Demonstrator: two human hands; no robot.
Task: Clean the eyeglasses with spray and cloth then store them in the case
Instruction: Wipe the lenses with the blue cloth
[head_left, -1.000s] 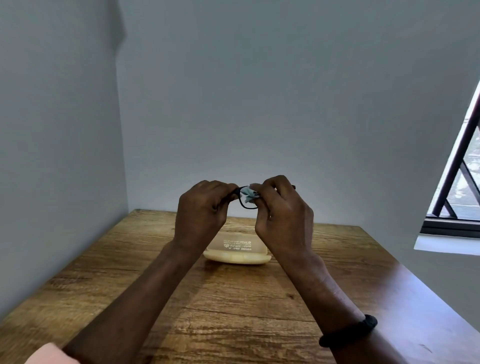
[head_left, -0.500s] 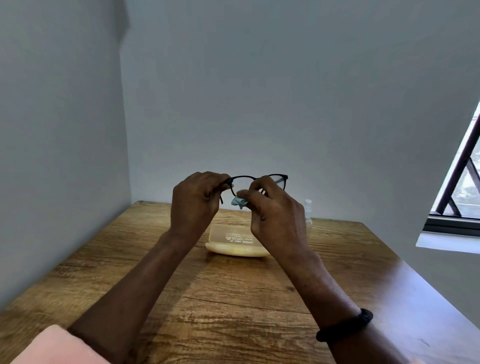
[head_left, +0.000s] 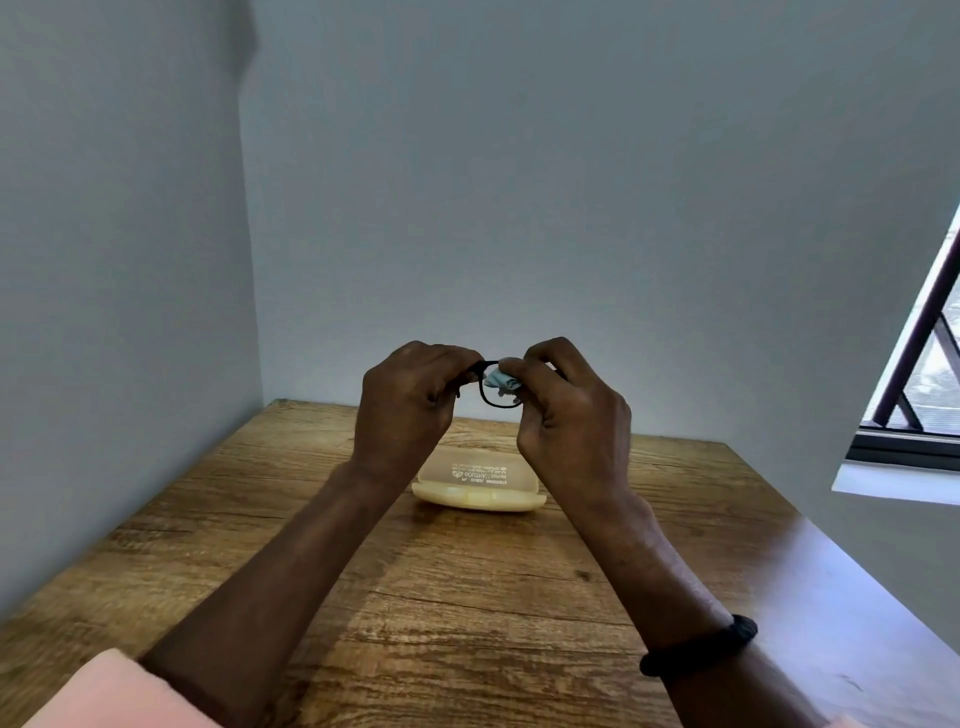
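A plain indoor room here: a corner where two pale grey walls (head_left: 519, 208) meet behind a wood-grain table (head_left: 467, 623). Off to the right sits a dark-framed window (head_left: 930, 384) with bars (head_left: 919, 332) across it and a white sill (head_left: 893, 483). Home or office, hard to call.

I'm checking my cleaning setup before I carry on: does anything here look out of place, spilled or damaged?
Nothing stands out. The left hand holds the eyeglasses, the right hand pinches the cloth on a lens, and the case sits level on the table; no spill shows.
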